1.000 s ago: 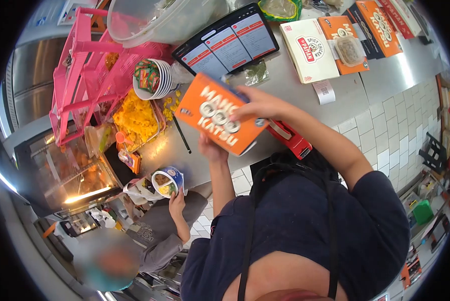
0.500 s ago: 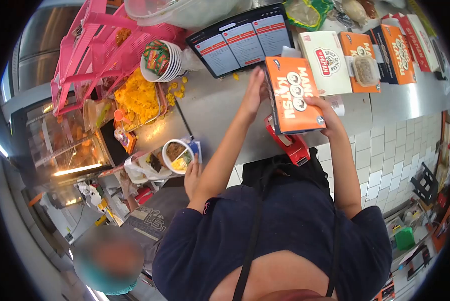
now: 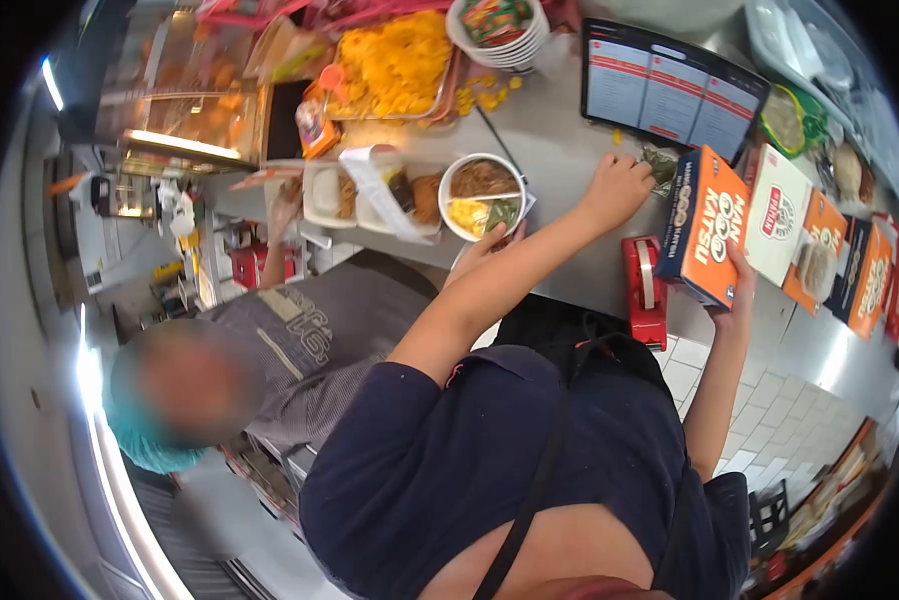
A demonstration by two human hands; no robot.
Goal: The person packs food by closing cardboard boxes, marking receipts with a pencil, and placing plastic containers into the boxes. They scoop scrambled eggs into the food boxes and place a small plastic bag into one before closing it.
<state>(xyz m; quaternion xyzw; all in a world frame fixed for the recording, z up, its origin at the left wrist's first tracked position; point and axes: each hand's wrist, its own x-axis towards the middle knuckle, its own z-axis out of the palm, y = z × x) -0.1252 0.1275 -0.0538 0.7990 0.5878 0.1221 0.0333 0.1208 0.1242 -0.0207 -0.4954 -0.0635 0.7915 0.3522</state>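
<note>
The orange and dark blue box [image 3: 714, 225] stands upright, gripped at its lower right edge by my right hand [image 3: 737, 285]. Over the steel counter, left of the box, my left hand [image 3: 621, 190] has its fingers bent and pressed together. Its fingertips meet a small crumpled dark green item [image 3: 659, 165]; what they hold is hidden. A red tape dispenser [image 3: 646, 300] sits below the box. To the left, a co-worker's hand [image 3: 481, 252] is at a divided round bowl [image 3: 484, 192] with brown, yellow and green food.
A tablet [image 3: 664, 90] stands behind my hands. More boxes [image 3: 777, 215] line the right side, one bearing a small tub [image 3: 817, 270]. At the left are open food containers [image 3: 374, 195], a tray of yellow food [image 3: 394, 65], stacked bowls [image 3: 499, 30] and the co-worker [image 3: 319, 330].
The view has shifted, so the counter items appear further right. My left hand has come off the orange box and moved left of it. My right hand still holds the box.
</note>
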